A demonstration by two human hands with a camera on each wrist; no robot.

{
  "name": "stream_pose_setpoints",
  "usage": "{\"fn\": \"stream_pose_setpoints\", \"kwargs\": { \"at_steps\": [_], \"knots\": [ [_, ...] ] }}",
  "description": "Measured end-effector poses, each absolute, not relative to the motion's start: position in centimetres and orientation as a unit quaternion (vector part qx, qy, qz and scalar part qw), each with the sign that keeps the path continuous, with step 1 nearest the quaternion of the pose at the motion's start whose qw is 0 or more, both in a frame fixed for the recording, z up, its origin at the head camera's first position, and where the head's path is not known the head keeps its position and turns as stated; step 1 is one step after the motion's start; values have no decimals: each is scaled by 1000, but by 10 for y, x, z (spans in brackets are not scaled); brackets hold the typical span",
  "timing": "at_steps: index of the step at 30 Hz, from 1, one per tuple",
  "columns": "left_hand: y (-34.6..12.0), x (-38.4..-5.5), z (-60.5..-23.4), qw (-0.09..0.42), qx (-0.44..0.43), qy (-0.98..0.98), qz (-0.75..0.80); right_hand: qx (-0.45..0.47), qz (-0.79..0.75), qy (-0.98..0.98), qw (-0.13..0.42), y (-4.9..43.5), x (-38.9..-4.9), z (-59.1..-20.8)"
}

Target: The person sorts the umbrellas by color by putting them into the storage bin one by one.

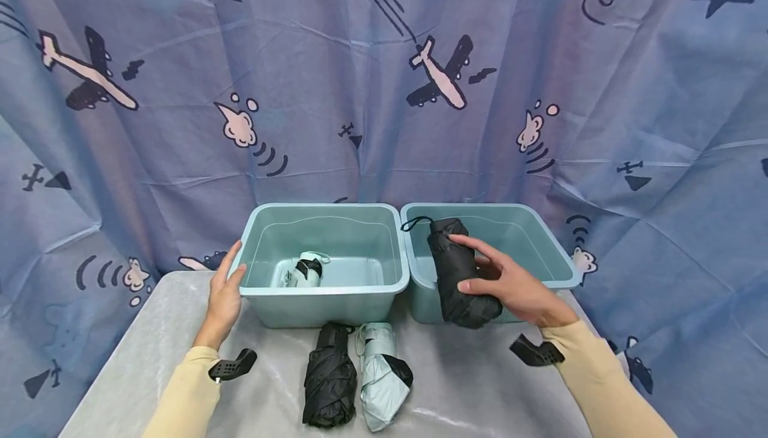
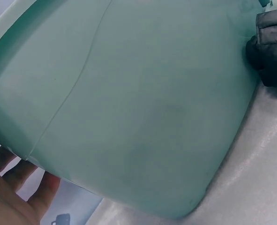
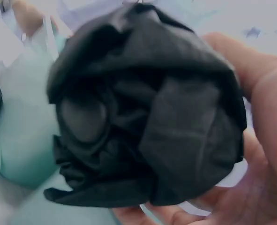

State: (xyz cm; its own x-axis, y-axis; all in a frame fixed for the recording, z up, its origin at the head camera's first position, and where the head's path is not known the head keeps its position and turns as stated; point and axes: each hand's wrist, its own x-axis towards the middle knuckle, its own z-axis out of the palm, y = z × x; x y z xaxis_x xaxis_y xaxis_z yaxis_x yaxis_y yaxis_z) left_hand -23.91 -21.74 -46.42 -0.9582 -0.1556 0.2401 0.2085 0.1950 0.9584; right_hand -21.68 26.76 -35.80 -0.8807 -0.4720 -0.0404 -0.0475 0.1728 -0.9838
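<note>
My right hand (image 1: pixel 510 281) grips a folded black umbrella (image 1: pixel 456 271) from its right side, thumb and fingers spread around it. The umbrella is tilted over the front rim of the right bin (image 1: pixel 552 283), its wrist loop at the upper end. Seen from the right wrist, its gathered black fabric end (image 3: pixel 185 126) fills the view. My left hand (image 1: pixel 224 298) rests its fairly straight fingers against the left rim of the left bin (image 1: pixel 324 308). In the left wrist view, fingers (image 2: pixel 47 190) show at the bin's edge.
Inside the left bin lies a pale green and black folded umbrella (image 1: pixel 309 270). In front of the bins, a black folded umbrella (image 1: pixel 330 378) and a pale green one (image 1: pixel 384 385) lie side by side on the grey-covered table (image 1: pixel 480 385). A patterned blue curtain (image 1: pixel 336 125) hangs behind.
</note>
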Motion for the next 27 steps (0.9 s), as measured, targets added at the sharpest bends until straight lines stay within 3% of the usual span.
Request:
{"fn": "stream_pose_setpoints", "kwargs": {
  "at_steps": [5, 11, 27],
  "knots": [
    [-218, -240, -465, 147, -20, -760, -632, -125, -626, 751, 168, 263, -270, -360],
    [-218, -239, -464, 147, -16, -761, -632, -86, -586, 784, 187, 250, -310, -371],
    [-215, -239, -465, 143, -5, -754, -641, -64, -528, 816, 226, 229, -335, -415]
  ]
}}
